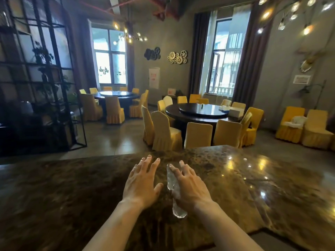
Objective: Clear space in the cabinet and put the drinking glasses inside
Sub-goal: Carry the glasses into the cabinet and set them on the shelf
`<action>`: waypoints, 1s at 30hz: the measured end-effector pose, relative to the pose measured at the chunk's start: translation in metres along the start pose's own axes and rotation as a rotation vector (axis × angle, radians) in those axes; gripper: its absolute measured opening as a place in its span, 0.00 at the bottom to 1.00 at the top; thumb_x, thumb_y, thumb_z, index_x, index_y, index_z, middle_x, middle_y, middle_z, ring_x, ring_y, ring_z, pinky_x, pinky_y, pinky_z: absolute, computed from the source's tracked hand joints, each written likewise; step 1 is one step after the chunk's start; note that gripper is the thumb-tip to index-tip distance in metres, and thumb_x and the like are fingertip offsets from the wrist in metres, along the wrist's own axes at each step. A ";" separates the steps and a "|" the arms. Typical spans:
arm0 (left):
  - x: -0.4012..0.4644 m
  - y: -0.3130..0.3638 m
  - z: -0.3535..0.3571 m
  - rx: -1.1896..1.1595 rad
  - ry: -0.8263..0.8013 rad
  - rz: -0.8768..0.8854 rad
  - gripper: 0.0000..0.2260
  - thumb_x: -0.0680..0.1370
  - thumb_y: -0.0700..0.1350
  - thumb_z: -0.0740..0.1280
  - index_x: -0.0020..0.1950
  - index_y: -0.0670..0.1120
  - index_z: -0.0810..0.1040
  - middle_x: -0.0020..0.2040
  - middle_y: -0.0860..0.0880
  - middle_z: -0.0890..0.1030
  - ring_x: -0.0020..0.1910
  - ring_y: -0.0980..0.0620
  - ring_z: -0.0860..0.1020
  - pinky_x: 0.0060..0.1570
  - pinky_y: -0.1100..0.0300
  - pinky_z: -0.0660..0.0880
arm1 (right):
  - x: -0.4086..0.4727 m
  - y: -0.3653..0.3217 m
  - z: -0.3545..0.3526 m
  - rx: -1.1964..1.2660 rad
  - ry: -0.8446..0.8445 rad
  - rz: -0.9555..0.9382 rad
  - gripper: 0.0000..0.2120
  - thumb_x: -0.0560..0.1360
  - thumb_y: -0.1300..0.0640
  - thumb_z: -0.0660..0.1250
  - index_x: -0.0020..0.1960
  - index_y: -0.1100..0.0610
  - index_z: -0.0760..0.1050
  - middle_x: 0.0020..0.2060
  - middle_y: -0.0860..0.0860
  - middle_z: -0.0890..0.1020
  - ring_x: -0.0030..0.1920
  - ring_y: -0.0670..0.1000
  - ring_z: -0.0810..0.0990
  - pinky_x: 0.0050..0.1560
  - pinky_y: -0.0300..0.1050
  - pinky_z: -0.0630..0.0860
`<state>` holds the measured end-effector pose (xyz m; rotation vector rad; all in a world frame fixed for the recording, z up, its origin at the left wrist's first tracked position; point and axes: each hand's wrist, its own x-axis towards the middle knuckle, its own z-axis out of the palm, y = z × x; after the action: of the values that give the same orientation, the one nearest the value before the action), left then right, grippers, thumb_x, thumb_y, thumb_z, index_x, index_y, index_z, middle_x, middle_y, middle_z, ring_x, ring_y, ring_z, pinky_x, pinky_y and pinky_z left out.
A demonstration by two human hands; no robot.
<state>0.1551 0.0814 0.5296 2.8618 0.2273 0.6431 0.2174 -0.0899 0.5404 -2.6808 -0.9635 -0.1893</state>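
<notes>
From the head camera, both hands reached out above a dark, glossy marbled worktop (72, 187). The left hand (140, 183) hovered palm down with its fingers (147, 162) straight and spread, holding nothing. A clear drinking glass (172, 180) showed between the two hands, blurred, its rim beside the right index fingertip and its base below the right wrist. The right hand (190, 189) lay against it; whether its fingers (183, 165) gripped the glass could not be told.
</notes>
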 end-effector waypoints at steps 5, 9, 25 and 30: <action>0.028 -0.003 0.042 0.055 -0.099 -0.028 0.39 0.77 0.58 0.67 0.79 0.61 0.45 0.81 0.52 0.46 0.79 0.49 0.44 0.74 0.52 0.46 | 0.021 0.035 0.032 -0.055 -0.084 -0.034 0.42 0.77 0.42 0.69 0.81 0.42 0.47 0.82 0.54 0.45 0.81 0.57 0.44 0.78 0.56 0.54; 0.073 -0.003 0.071 0.074 -0.164 -0.021 0.40 0.77 0.55 0.68 0.78 0.63 0.44 0.81 0.53 0.44 0.78 0.51 0.43 0.74 0.52 0.46 | 0.041 0.061 0.051 -0.049 -0.173 -0.079 0.44 0.75 0.42 0.70 0.81 0.42 0.46 0.82 0.54 0.42 0.81 0.57 0.40 0.79 0.59 0.50; 0.178 0.002 0.146 0.113 -0.579 0.116 0.49 0.71 0.46 0.77 0.75 0.71 0.44 0.81 0.55 0.44 0.79 0.47 0.46 0.73 0.43 0.57 | 0.071 0.097 0.092 0.020 -0.479 -0.366 0.37 0.81 0.53 0.66 0.79 0.41 0.45 0.81 0.55 0.38 0.80 0.61 0.39 0.74 0.65 0.60; 0.185 0.007 0.160 0.106 -0.602 0.110 0.42 0.70 0.43 0.78 0.71 0.70 0.58 0.77 0.56 0.55 0.74 0.46 0.57 0.67 0.47 0.70 | 0.070 0.101 0.093 0.053 -0.445 -0.402 0.35 0.82 0.53 0.63 0.79 0.41 0.46 0.81 0.57 0.43 0.80 0.62 0.40 0.74 0.64 0.60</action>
<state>0.3912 0.0849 0.4648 3.0212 0.0082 -0.2377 0.3385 -0.0931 0.4446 -2.4962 -1.6091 0.3651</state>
